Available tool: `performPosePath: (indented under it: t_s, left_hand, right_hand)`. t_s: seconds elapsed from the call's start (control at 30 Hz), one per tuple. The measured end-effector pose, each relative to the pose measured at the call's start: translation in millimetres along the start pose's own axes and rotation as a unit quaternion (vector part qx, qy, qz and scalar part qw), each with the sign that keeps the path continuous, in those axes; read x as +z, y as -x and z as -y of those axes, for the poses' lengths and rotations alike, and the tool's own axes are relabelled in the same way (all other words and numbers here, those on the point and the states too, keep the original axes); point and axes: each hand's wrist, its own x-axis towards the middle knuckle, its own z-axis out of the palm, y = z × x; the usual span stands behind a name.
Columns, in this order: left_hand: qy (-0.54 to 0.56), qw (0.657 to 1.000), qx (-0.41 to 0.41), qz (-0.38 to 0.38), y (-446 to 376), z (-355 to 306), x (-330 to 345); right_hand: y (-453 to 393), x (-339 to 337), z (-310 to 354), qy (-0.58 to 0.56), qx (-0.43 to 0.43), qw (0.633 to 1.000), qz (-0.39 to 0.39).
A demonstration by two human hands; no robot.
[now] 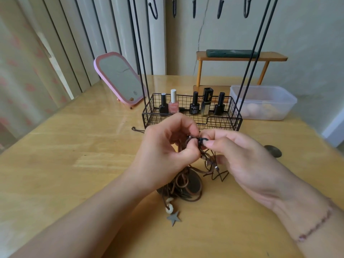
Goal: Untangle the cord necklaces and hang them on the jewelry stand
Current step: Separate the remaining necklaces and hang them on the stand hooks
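Nearest us on the table (74, 146), the necklaces (183, 185) form one brown tangle, a star charm (173, 218) trailing out. Above it, our left hand (167, 155) and right hand (240, 161) each pinch the same knotted cords with curled fingers. Beyond stands the jewelry stand (192, 116), hooks bare.

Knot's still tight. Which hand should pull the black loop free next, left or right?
Right, probably. The right hand already pinches the black loop at its fingertips, with bare table to its right to draw towards. The left hand grips the brown cord bundle, so it suits anchoring.
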Motion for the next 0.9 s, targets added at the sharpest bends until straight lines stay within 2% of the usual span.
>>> performPosePath:
  t_s: [0.1, 0.17, 0.37, 0.5, 0.67, 0.77, 0.9]
  left_hand:
    - [-0.051, 0.999, 0.006, 0.010, -0.4, 1.3, -3.0]
    - [-0.080, 0.997, 0.005, -0.002, -1.2, 3.6, -6.1]
    - [-0.091, 0.995, -0.042, -0.014, -4.6, 14.9, -11.6]
    - [-0.057, 0.995, -0.079, -0.008, -6.9, 20.3, -16.3]
    - [-0.029, 0.995, -0.068, 0.059, -5.6, 17.4, -11.6]
    - [0.016, 0.994, -0.072, 0.085, -3.5, 18.7, -10.9]
    - [-0.008, 0.992, -0.048, 0.112, -1.2, 17.5, -7.1]
  right_hand:
    - [-0.3, -4.8, 4.8, 0.088, -0.010, 0.995, 0.039]
    - [-0.8, -8.8, 6.7, 0.094, -0.012, 0.993, 0.076]
    - [-1.2, -36.6, 7.0, -0.097, -0.053, 0.993, 0.051]
    - [-6.3, -56.3, 10.7, -0.280, -0.093, 0.955, -0.008]
    - [-7.0, -61.7, 13.8, -0.375, -0.082, 0.921, -0.069]
    - [-7.5, -60.3, 12.6, -0.345, -0.091, 0.932, -0.066]
    - [-4.4, -54.8, 11.6, -0.191, -0.136, 0.966, -0.110]
